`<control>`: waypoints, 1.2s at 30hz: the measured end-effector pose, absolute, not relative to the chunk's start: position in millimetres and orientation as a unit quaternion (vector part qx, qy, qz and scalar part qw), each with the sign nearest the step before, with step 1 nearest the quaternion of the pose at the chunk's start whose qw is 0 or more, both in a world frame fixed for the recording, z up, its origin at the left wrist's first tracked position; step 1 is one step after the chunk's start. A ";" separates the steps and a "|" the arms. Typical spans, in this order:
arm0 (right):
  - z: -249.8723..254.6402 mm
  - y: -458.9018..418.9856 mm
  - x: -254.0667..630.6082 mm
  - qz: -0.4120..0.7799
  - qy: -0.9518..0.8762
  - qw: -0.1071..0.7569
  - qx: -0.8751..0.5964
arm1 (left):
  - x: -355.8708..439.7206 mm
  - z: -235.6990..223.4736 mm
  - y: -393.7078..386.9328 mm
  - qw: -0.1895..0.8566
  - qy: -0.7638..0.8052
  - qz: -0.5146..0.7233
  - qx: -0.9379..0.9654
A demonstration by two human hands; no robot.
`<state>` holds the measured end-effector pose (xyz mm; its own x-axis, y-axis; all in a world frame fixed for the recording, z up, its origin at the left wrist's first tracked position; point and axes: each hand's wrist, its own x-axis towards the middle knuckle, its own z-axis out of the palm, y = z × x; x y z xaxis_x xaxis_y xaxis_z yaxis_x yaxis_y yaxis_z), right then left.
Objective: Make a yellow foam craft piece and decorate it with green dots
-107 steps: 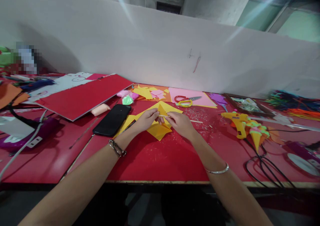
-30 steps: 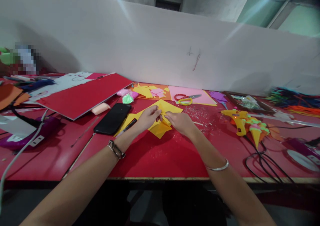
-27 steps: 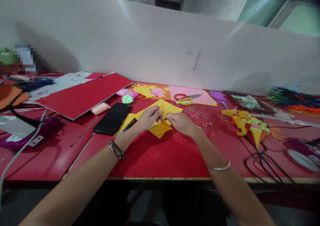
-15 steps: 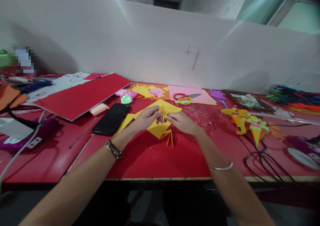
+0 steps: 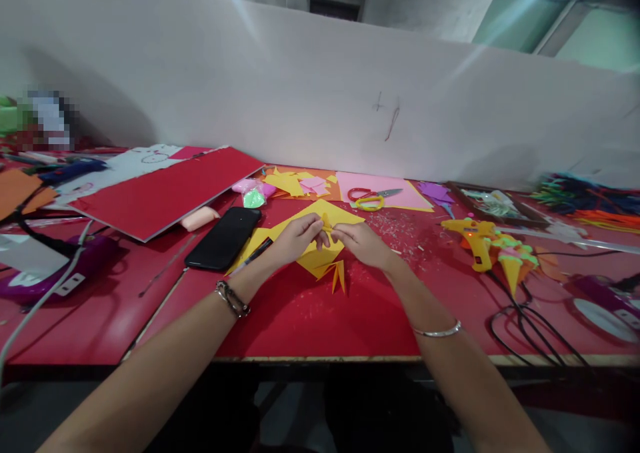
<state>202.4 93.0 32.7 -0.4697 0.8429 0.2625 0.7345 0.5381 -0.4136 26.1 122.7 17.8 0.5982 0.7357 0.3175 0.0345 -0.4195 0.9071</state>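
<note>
Both hands meet over the middle of the red table. My left hand [image 5: 301,235] is closed, pinching a small yellow paper piece [image 5: 326,222] between thumb and fingers. From the other side my right hand [image 5: 361,242] grips the same piece with its fingertips. The exact shape of the piece is partly hidden by the fingers. Beneath the hands lie yellow paper sheets [image 5: 311,261]. Just in front of them rests a folded yellow paper strip shape [image 5: 339,278] with pointed ends. A black pen [image 5: 257,249] lies by my left wrist, close to a black phone [image 5: 223,239].
Red-and-yellow scissors [image 5: 370,199] lie on pink paper [image 5: 345,178] behind the hands. To the right are a yellow glue gun [image 5: 475,239], a paper cone with coloured decoration [image 5: 512,266] and looped black cables [image 5: 523,333]. A red board [image 5: 165,193] leans at the left.
The fingers have shifted slightly around the small yellow piece, and my left forearm has moved a little to the right, showing more of the pen. The other objects stay put.
</note>
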 end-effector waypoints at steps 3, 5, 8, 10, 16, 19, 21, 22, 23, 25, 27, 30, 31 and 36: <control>33.3 94.1 213.2 0.313 -0.821 0.236 -0.414 | 27.0 22.8 116.5 0.411 0.255 0.344 0.805; 33.6 93.8 219.2 0.402 -0.797 0.210 -0.398 | 27.5 26.8 112.3 0.373 0.251 0.328 0.831; 33.0 93.3 220.5 0.413 -0.797 0.188 -0.399 | 27.9 29.2 109.9 0.355 0.245 0.323 0.843; 32.0 93.3 215.0 0.311 -0.823 0.214 -0.424 | 28.3 27.5 111.6 0.362 0.260 0.340 0.828; 28.4 93.0 195.0 -0.116 -0.835 0.169 -0.511 | 33.9 16.9 120.5 0.472 0.308 0.404 0.720; 28.6 92.7 194.5 -0.159 -0.835 0.122 -0.512 | 35.8 15.7 120.2 0.472 0.316 0.405 0.716; 29.4 93.0 195.9 -0.131 -0.834 0.128 -0.521 | 34.8 16.8 118.7 0.435 0.317 0.406 0.739; 29.9 93.3 196.8 -0.102 -0.834 0.139 -0.524 | 33.7 17.7 117.9 0.405 0.318 0.406 0.755; 30.4 93.6 197.8 -0.066 -0.837 0.154 -0.522 | 32.4 18.7 117.2 0.374 0.320 0.405 0.771; 31.3 94.0 200.3 0.028 -0.847 0.193 -0.495 | 29.7 21.0 115.7 0.319 0.318 0.398 0.799; 32.2 93.8 203.8 0.140 -0.848 0.232 -0.455 | 27.6 23.6 114.3 0.288 0.308 0.385 0.820; 33.1 92.8 209.8 0.298 -0.823 0.245 -0.417 | 26.3 27.9 111.3 0.260 0.281 0.359 0.851; 33.1 92.5 211.3 0.331 -0.810 0.245 -0.417 | 26.4 29.3 110.1 0.255 0.271 0.351 0.859; 28.6 93.4 209.0 0.212 -0.810 0.290 -0.464 | 28.2 30.7 108.1 0.263 0.302 0.371 0.838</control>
